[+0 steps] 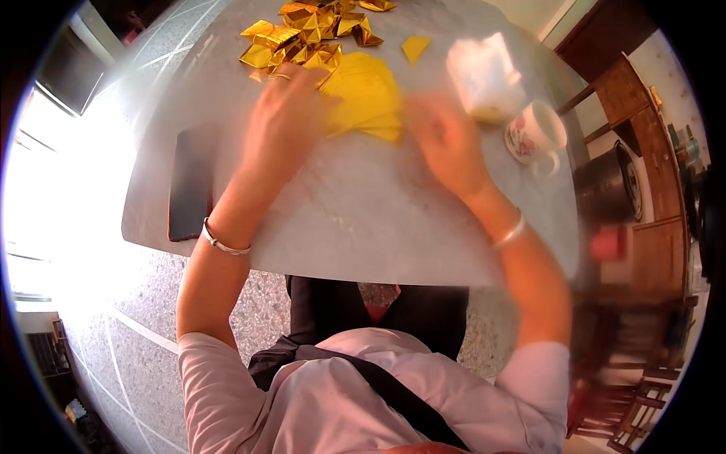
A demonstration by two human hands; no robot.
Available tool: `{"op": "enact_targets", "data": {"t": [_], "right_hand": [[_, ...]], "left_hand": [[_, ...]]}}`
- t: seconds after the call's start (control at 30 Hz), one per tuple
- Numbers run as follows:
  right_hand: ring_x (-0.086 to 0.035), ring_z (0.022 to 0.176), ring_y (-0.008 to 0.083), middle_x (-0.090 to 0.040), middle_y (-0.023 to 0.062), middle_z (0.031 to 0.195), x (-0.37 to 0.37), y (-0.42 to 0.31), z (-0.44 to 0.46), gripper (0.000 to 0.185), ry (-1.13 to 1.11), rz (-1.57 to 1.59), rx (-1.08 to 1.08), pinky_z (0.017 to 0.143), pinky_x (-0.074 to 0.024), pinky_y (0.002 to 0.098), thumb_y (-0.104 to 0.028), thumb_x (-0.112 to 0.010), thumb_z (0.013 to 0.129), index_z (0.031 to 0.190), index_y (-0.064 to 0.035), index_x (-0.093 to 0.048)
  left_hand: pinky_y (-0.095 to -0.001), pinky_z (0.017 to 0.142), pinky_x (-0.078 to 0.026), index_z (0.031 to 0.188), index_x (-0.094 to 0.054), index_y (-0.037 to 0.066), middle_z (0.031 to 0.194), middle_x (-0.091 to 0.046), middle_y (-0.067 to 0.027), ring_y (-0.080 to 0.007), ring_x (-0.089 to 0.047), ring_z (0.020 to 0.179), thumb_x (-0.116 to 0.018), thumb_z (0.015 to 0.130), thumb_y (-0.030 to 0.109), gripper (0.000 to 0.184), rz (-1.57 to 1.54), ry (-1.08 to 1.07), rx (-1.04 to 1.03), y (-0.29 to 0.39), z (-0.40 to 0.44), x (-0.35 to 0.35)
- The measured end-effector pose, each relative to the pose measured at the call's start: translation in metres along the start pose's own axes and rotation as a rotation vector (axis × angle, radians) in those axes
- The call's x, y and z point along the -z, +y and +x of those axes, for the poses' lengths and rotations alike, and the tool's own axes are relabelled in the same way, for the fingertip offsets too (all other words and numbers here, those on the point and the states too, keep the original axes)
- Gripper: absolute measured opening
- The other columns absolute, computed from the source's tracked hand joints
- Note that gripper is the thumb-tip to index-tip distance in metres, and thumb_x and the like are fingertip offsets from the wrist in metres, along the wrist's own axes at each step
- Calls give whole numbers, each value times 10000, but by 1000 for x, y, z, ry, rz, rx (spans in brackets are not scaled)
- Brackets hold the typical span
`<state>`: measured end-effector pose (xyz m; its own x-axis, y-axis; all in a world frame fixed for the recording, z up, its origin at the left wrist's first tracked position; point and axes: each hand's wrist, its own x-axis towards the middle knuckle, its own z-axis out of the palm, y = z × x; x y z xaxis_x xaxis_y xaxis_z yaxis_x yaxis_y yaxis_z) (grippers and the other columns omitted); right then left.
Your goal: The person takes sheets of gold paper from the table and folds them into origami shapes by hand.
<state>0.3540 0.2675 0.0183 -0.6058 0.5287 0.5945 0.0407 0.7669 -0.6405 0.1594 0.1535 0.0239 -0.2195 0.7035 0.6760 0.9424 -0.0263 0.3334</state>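
A stack of yellow paper sheets (367,94), slightly fanned at its near edge, lies on the grey table (355,227) between my two hands. My left hand (283,113), wearing a ring, is at the stack's left side, its fingers smeared by motion. To the right of the stack is my right hand (442,136), also blurred, so its grip does not show. Folded shiny gold paper pieces (314,30) are heaped beyond my left hand. A single small yellow piece (415,48) lies apart, past the stack.
A dark phone (190,185) lies left of my left forearm. On the right stand a flower-patterned mug (535,135) and a white plastic-looking packet (484,76). Beyond the table's right edge are a dark metal pot (609,185) and wooden furniture (658,250).
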Motion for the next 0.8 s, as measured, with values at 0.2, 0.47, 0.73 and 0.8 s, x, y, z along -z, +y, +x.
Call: {"op": "enact_targets", "data": {"t": [0.2, 0.47, 0.73, 0.8], "right_hand": [[-576, 823, 212, -578, 92, 962, 3, 1, 1, 167, 9, -57, 37, 633, -471, 306, -103, -589, 837, 991, -41, -606], [-586, 785, 176, -597, 84, 913, 2, 0, 1, 167, 34, 18, 10, 621, -471, 278, -142, -572, 881, 986, -20, -613], [-575, 694, 123, -617, 71, 847, 3, 4, 3, 290, 64, 170, -142, 581, -447, 240, -257, -556, 912, 1017, 11, -593], [-576, 661, 107, -619, 65, 818, 6, -9, 5, 329, 63, 387, -340, 565, -439, 219, -302, -550, 915, 1018, 7, -593]], "left_hand": [[-345, 781, -451, 1019, -620, 11, 966, -566, -105, -262, -558, 890, -693, 764, 149, 299, -45, -319, -75, 12, -4, -6], [-297, 699, -465, 936, -647, 5, 850, -596, -87, -205, -568, 751, -687, 768, 106, 201, -237, -210, -137, -1, -6, -11], [-237, 661, -457, 889, -651, 9, 834, -615, -39, -111, -559, 719, -668, 798, 41, 98, -374, -83, 127, 6, -4, -8], [-232, 655, -455, 873, -650, 7, 828, -612, -36, -107, -556, 716, -663, 798, 21, 78, -345, -45, 157, 12, -1, -5]]}}
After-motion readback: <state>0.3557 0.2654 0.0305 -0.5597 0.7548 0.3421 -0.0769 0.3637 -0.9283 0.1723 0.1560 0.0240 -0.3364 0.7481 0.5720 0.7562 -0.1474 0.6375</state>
